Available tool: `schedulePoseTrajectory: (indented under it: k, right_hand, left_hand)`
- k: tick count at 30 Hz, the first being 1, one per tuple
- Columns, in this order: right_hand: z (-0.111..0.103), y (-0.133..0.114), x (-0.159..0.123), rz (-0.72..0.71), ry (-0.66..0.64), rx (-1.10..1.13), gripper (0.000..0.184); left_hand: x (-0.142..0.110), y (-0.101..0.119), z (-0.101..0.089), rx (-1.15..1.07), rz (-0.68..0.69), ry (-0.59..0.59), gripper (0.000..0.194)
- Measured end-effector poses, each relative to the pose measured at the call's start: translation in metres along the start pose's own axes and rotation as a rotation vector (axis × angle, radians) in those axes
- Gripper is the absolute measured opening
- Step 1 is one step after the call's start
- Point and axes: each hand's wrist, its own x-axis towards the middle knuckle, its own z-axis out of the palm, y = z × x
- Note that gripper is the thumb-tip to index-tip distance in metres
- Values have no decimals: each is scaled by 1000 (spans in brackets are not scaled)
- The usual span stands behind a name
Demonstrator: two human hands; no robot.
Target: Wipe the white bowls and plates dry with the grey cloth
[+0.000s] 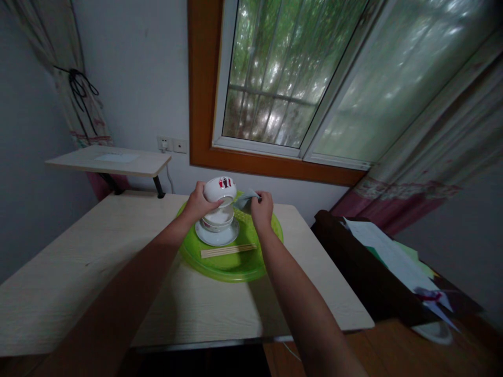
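Note:
My left hand (199,201) grips a white bowl (215,189) with a red and dark mark on its side, tilted above the tray. Under it, white bowls (218,221) sit stacked on a white plate (226,238). My right hand (262,208), fingers closed, pinches a grey-green cloth (244,200) to the right of the held bowl. Pale wooden chopsticks (228,251) lie side by side in front of the plate. All of this stands on or over a round green tray (231,272).
The tray rests on a pale wooden table (204,309). A small raised shelf (110,159) on black legs stands at the back left. Behind are a wall socket (165,143) and a barred window (283,78). Papers (393,251) lie on a dark surface to the right.

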Motion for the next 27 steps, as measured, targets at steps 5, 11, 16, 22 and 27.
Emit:
schedulePoseTrajectory:
  k: [5,11,16,22,27]
  right_hand:
    - [2,-4,-7,155,-154,-39,13]
    - [5,-7,-8,231,-247,98,15]
    - [7,-12,-9,263,-296,334,23]
    - [6,-22,-15,6,-313,411,23]
    - [-1,-36,-21,-389,-340,241,29]
  left_hand:
    - [0,0,0,26,21,-2,71]
    - [1,0,0,40,79,-14,67]
    - [-1,2,-1,26,103,-46,64]
    - [0,0,1,18,119,-69,64]
    - [1,-2,3,-9,124,-69,66]
